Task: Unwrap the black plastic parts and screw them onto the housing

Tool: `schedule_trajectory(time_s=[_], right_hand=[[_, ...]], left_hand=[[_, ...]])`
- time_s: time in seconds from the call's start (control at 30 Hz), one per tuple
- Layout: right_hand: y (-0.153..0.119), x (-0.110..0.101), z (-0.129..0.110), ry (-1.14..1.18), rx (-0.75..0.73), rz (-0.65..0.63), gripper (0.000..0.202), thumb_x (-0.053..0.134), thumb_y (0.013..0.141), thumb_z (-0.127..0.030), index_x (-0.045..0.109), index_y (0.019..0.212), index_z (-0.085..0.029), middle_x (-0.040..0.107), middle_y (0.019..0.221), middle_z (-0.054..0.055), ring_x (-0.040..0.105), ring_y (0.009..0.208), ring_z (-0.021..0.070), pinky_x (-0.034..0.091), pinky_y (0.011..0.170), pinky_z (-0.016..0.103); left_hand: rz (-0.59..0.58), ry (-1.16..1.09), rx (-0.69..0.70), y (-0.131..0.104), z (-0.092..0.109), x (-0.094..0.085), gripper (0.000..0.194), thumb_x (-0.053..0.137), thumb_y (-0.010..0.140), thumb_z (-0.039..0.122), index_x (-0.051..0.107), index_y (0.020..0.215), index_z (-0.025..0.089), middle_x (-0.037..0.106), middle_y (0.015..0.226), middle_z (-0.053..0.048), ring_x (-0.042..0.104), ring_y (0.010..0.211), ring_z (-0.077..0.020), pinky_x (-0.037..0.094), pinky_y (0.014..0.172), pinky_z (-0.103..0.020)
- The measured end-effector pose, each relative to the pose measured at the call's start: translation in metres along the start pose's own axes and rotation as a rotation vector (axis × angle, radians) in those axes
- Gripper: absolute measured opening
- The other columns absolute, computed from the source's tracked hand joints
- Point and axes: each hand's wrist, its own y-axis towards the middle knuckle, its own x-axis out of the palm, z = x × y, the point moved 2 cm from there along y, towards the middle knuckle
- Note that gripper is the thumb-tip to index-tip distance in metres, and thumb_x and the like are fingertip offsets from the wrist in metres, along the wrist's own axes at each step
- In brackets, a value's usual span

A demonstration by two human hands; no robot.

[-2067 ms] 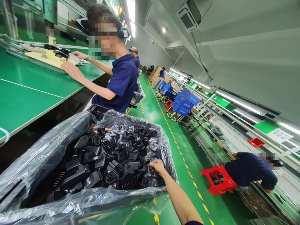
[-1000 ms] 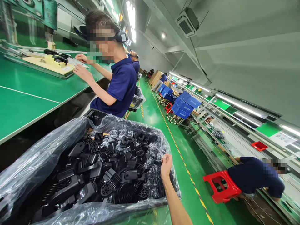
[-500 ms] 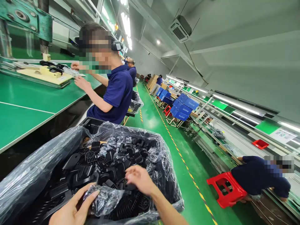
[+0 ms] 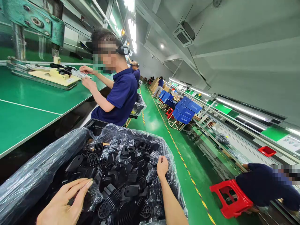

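Note:
A lined crate of black plastic parts (image 4: pixel 112 175) lies in front of me. My left hand (image 4: pixel 67 200) is at its near left, thumb and fingers pinched on a crinkled clear plastic bag (image 4: pixel 95 195). Whether that bag has a part inside is hard to see. Over the right side of the crate, my right hand (image 4: pixel 162 165) has its fingertips closed at another bit of clear plastic (image 4: pixel 154 157). Ribbed pieces, small spoked wheels (image 4: pixel 104 210) and more bagged pieces lie heaped between the hands.
Clear film (image 4: pixel 42 168) drapes over the crate's rim. To the left stands a green workbench (image 4: pixel 35 115) with a press (image 4: pixel 35 23), where a co-worker (image 4: pixel 119 90) sits. A red stool (image 4: pixel 231 197) and another person (image 4: pixel 264 184) are at the right, across a green aisle (image 4: pixel 185 178).
My right hand has moved right and away from me, from the middle of the heap to the crate's right side. My left hand has shifted slightly left, and the view has turned a little.

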Motion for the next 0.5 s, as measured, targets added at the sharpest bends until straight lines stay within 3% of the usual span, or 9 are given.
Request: schedule_trajectory(time_s=[0.13, 0.23, 0.37, 0.5], right_hand=[[0.007, -0.017, -0.019, 0.241, -0.072, 0.025, 0.028, 0.066, 0.104, -0.04, 0.066, 0.118, -0.015, 0.066, 0.118, 0.008, 0.067, 0.102, 0.0236, 0.058, 0.091, 0.044], [-0.012, -0.022, -0.042, 0.447, -0.143, -0.068, 0.031, 0.064, 0.104, -0.044, 0.066, 0.115, -0.015, 0.067, 0.115, 0.008, 0.068, 0.101, 0.0232, 0.059, 0.09, 0.043], [-0.071, -0.007, -0.084, 0.678, -0.221, -0.346, 0.036, 0.062, 0.104, -0.05, 0.065, 0.107, -0.015, 0.07, 0.105, 0.007, 0.07, 0.096, 0.0222, 0.059, 0.087, 0.042], [-0.15, 0.018, -0.129, 0.749, -0.241, -0.637, 0.029, 0.066, 0.1, -0.046, 0.063, 0.099, -0.018, 0.073, 0.088, 0.005, 0.069, 0.078, 0.0188, 0.057, 0.072, 0.031]], left_hand=[[-0.12, -0.052, -0.168, 0.0, 0.021, -0.007, 0.043, 0.06, 0.076, 0.07, 0.077, 0.097, 0.037, 0.075, 0.123, 0.007, 0.074, 0.1, -0.0287, 0.057, 0.089, -0.042], [-0.031, -0.176, -0.287, -0.004, 0.036, -0.013, 0.049, 0.065, 0.071, 0.073, 0.076, 0.105, 0.04, 0.074, 0.128, 0.008, 0.075, 0.096, -0.0284, 0.059, 0.082, -0.04], [0.159, -0.41, -0.302, -0.005, 0.054, -0.024, 0.05, 0.063, 0.079, 0.073, 0.075, 0.106, 0.032, 0.077, 0.122, 0.002, 0.07, 0.119, -0.027, 0.05, 0.112, -0.039], [0.18, -0.379, -0.327, -0.004, 0.055, -0.038, 0.059, 0.06, 0.082, 0.073, 0.073, 0.108, 0.022, 0.08, 0.11, -0.006, 0.075, 0.103, -0.0271, 0.058, 0.1, -0.039]])
